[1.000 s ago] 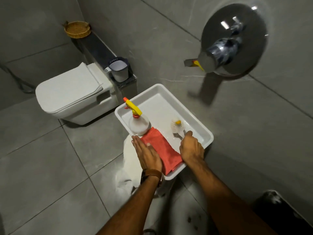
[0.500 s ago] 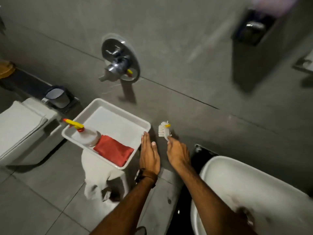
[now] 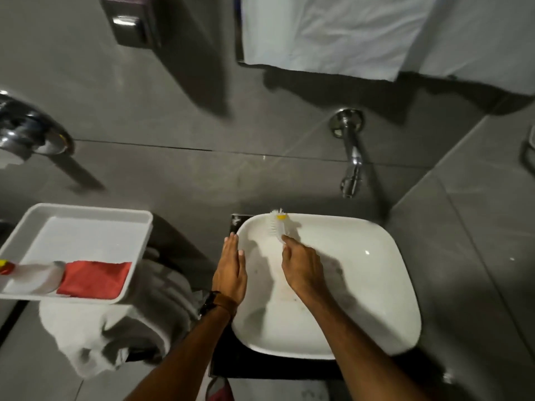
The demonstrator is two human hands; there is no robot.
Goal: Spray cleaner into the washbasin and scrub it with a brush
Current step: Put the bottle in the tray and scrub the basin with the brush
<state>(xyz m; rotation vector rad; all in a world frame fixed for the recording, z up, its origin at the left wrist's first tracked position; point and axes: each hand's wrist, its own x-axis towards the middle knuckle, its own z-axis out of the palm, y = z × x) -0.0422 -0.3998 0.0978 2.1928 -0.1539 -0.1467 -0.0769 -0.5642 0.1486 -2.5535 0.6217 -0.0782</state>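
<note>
A white washbasin [image 3: 385, 285] fills the lower middle of the head view. My right hand [image 3: 302, 266] is shut on the handle of a white brush [image 3: 276, 224] with a yellow spot, its bristles at the basin's far left rim. My left hand [image 3: 230, 272] lies flat with fingers straight over the basin's left edge, holding nothing. The spray bottle [image 3: 34, 274], clear with a red and yellow top, lies in a white tray [image 3: 86, 212] at the left.
A red cloth [image 3: 95, 277] lies in the tray beside the bottle. The tray rests on a stool draped with a white towel [image 3: 115, 328]. A chrome tap [image 3: 351, 157] juts from the grey tiled wall above the basin. White fabric [image 3: 347, 33] hangs higher up.
My right hand lifted the brush out of the tray and carried it right, over the washbasin. My left hand moved right too, from the red cloth to the basin's edge. The view swung right.
</note>
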